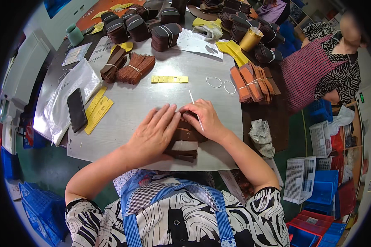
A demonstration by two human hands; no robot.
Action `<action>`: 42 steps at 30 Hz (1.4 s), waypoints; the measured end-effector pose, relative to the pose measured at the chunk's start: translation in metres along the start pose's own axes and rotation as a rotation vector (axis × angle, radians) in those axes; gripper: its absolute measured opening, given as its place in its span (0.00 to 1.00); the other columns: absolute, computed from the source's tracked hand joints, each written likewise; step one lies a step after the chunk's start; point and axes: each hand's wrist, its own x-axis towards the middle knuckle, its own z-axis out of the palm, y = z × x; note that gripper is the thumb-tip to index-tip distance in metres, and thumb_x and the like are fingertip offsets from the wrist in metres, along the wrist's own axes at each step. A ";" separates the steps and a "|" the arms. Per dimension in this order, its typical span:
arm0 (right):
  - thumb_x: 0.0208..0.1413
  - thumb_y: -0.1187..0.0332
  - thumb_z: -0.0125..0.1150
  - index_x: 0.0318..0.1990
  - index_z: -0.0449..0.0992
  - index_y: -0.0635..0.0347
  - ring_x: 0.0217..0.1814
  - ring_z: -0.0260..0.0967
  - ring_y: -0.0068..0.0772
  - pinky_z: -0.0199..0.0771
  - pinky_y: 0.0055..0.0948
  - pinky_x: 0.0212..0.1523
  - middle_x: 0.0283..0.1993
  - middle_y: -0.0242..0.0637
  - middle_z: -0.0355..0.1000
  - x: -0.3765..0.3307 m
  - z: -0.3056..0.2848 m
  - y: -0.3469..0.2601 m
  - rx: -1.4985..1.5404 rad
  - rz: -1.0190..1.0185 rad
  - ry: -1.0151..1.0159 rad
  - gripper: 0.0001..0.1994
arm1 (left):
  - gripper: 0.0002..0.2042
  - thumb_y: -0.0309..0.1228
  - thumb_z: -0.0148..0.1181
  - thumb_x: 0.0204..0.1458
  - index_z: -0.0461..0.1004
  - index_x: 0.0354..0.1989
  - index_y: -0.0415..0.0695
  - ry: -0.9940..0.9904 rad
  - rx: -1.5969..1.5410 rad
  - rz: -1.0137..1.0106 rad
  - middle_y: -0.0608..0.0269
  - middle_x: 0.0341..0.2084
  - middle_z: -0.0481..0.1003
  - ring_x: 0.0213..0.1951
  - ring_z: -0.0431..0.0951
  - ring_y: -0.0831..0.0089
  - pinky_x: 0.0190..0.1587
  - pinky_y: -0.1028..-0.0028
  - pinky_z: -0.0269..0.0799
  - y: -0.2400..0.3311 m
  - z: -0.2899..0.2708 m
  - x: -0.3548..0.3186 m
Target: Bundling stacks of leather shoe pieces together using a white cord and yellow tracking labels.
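Observation:
A pile of dark brown leather-like strips [184, 138] lies on the table close in front of me, partly covered by my hands. My left hand [154, 127] rests on the pile's left side, its fingers stretched out and close together. At the upper right of the pile, my right hand [206, 119] pinches a thin white stick [191, 97], which looks like a pen refill. The stick slants up to the left, and the fingers of that hand also touch the brown pieces. What lies under my left palm is hidden.
Banded brown strip bundles [136, 69] lie at the far left, orange-brown ones [253, 82] at the right. A yellow paper strip [170, 79] and two white rubber bands [214, 82] lie beyond my hands. At left is a phone [76, 110]. Another person [317, 70] is at right.

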 end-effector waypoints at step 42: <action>0.74 0.63 0.52 0.52 0.74 0.64 0.51 0.79 0.30 0.79 0.32 0.53 0.52 0.39 0.78 -0.038 -0.023 -0.022 0.856 0.663 0.106 0.13 | 0.18 0.37 0.72 0.44 0.71 0.38 0.45 0.121 -0.050 0.153 0.59 0.31 0.77 0.39 0.81 0.56 0.43 0.59 0.75 -0.016 0.020 0.048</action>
